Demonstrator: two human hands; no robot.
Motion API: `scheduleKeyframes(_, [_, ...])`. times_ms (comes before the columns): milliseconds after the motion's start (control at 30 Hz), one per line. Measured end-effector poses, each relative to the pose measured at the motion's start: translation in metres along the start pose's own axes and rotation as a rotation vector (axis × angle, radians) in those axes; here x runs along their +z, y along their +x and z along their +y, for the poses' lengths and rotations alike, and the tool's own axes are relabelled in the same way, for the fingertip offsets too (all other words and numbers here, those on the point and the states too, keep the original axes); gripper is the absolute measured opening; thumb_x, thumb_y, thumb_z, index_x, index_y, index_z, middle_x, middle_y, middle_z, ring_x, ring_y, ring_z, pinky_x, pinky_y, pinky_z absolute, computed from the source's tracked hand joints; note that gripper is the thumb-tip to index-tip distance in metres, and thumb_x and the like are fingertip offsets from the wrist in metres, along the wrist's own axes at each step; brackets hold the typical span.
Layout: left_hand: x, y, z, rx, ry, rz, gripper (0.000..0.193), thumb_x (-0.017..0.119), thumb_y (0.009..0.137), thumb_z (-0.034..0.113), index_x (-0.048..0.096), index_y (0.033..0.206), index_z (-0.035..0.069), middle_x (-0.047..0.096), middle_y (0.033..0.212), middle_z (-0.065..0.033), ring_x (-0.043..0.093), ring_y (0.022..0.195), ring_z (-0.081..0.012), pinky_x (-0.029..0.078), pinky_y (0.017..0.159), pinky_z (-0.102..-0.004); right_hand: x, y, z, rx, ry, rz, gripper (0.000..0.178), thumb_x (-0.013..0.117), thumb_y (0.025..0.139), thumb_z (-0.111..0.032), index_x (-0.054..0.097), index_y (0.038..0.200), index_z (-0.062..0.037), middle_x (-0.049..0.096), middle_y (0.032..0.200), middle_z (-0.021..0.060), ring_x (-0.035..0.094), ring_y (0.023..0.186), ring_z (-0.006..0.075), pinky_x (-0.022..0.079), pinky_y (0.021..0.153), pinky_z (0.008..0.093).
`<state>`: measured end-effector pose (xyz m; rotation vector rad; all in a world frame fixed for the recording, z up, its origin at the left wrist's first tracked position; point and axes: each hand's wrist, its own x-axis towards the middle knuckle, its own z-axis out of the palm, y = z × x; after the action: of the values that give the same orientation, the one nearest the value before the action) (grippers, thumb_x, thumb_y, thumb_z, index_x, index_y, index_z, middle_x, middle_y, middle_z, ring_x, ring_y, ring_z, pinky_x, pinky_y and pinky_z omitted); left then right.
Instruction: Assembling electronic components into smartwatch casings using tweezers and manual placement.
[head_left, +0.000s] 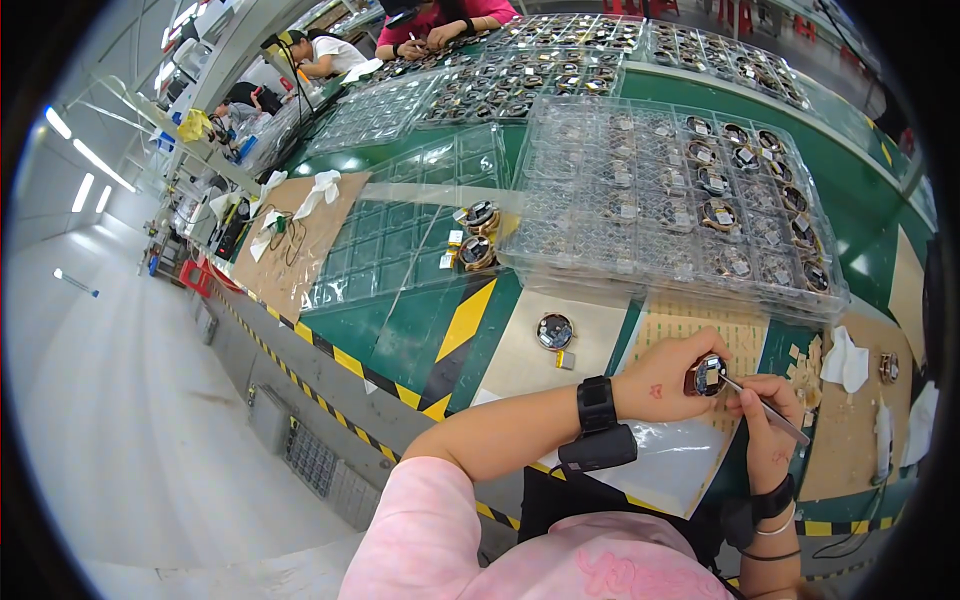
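Note:
My left hand (665,378) is closed round a small round watch case (707,376), its open inside with dark and silver parts turned up. In my right hand (770,415) is a pair of metal tweezers (775,413), gripped like a pen. Their tip meets the right side of the case; what it touches there is too small to tell. Beyond my left wrist another round watch case (554,331) lies on a pale sheet, with a small yellowish battery (566,359) beside it. Under my hands lies a tan sheet with rows of green marks (690,326).
A stack of clear compartment trays (640,262) with round watch cases stands ahead. To its left, several cases (478,235) lie on an open clear tray (385,250). White cloth (845,360) and tan scraps (803,365) lie right. A co-worker in pink (445,28) works across the bench.

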<state>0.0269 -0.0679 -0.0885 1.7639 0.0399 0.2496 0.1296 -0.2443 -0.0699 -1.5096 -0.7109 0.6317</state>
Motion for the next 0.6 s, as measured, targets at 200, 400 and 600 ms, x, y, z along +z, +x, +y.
scheduleKeyframes(200, [-0.0001, -0.0019, 0.0043, -0.035, -0.003, -0.016, 0.044, 0.069, 0.074, 0.006, 0.046, 0.112, 0.006, 0.055, 0.089, -0.0054, 0.054, 0.076, -0.0096, 0.045, 0.063, -0.0241, -0.0007, -0.0025, 0.0022, -0.021, -0.004, 0.002, 0.01, 0.061, 0.089, -0.006, 0.056, 0.093, 0.0014, 0.06, 0.095, 0.0086, 0.061, 0.079, 0.0132, 0.05, 0.072, 0.0242])
scheduleKeyframes(400, [0.0029, -0.0012, 0.0009, 0.0, -0.043, 0.003, 0.044, 0.069, 0.074, 0.006, 0.046, 0.112, 0.006, 0.055, 0.088, -0.0042, 0.053, 0.072, -0.0085, 0.044, 0.06, -0.0226, 0.0025, -0.0051, 0.002, -0.096, -0.022, 0.017, 0.008, 0.061, 0.087, -0.003, 0.056, 0.092, 0.0014, 0.06, 0.095, 0.0091, 0.061, 0.08, 0.0139, 0.049, 0.074, 0.0245])
scheduleKeyframes(600, [0.0007, -0.0017, 0.0015, -0.02, -0.024, -0.002, 0.044, 0.069, 0.074, 0.005, 0.046, 0.112, 0.006, 0.055, 0.088, -0.0037, 0.052, 0.071, -0.008, 0.043, 0.059, -0.0223, 0.0032, -0.0049, 0.0067, -0.213, -0.13, -0.018, 0.009, 0.058, 0.09, -0.006, 0.054, 0.094, 0.0014, 0.057, 0.097, 0.0096, 0.061, 0.078, 0.0138, 0.049, 0.074, 0.0247])
